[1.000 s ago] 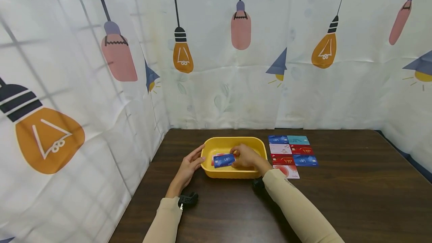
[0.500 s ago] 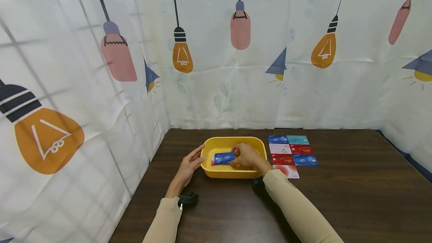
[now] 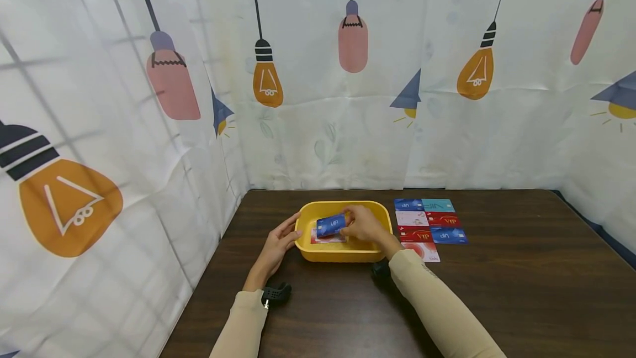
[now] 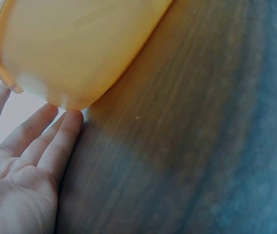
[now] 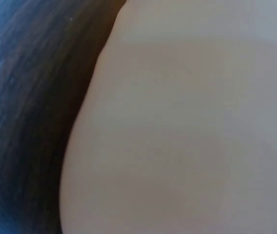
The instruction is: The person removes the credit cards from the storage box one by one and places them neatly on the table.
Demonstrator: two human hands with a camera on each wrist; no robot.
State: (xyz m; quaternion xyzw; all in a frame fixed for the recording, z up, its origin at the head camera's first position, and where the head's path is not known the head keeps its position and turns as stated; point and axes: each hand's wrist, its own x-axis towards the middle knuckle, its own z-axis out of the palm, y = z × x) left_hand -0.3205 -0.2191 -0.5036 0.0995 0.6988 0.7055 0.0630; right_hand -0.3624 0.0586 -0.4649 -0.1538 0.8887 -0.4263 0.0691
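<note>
Blue card (image 3: 330,225): tilted, above the yellow tub (image 3: 370,250), over a pale card (image 3: 325,238) lying inside.
Right hand (image 3: 365,225): pinches the blue card's right end.
Left hand (image 3: 278,243): fingers straight, touching the tub's left wall.
Table (image 3: 497,291): a grid of cards (image 3: 429,226) just right of the tub.

Tub mouth: I am seeing the yellow tub (image 3: 343,252) open from above; my right hand (image 3: 365,225) is occupying its middle, pinching a blue card (image 3: 330,225) over a pale card (image 3: 325,238) lying on the floor of the tub.
Left flank: my left hand (image 3: 276,246) is resting straight-fingered against the tub's left wall, blocking that side.
Right flank: rows of cards (image 3: 430,226) are lying just beside the tub on the table (image 3: 521,291).
Rear and sides: the printed curtain (image 3: 318,98) is closing off the back and left edges.
Near side: I am seeing bare table in front of the tub, between my forearms.
</note>
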